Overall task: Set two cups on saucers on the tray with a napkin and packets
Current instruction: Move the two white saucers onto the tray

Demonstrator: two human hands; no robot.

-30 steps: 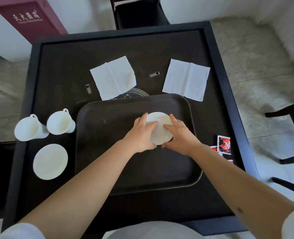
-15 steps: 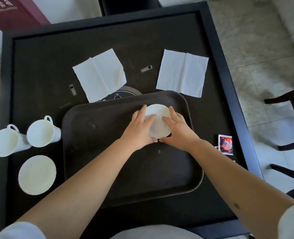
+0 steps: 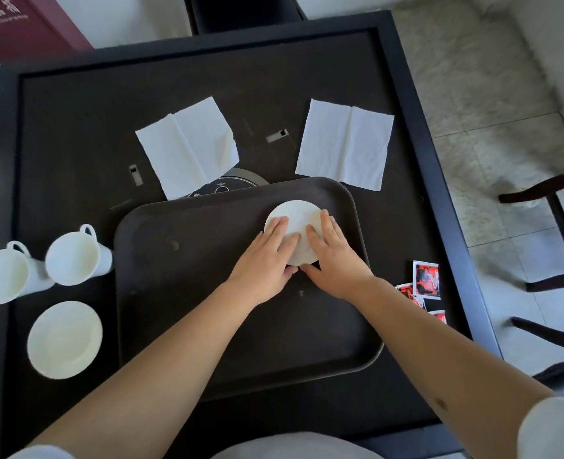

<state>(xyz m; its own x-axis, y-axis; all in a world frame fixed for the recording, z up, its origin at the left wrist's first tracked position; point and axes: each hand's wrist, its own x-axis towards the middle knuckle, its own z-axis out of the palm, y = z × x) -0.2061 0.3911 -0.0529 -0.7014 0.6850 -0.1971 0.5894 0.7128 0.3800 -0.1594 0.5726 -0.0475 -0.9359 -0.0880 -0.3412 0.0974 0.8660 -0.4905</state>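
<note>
Fingers (image 3: 282, 231) of both hands now lie flatter, pressed together on the saucer (image 3: 295, 215) on the tray (image 3: 181, 293).

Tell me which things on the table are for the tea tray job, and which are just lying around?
For the job:
tray
saucer on tray, under left hand and right hand
spare saucer
two cups
two napkins
packets

Just lying about:
round dark disc partly under the tray
chairs
red box
</note>
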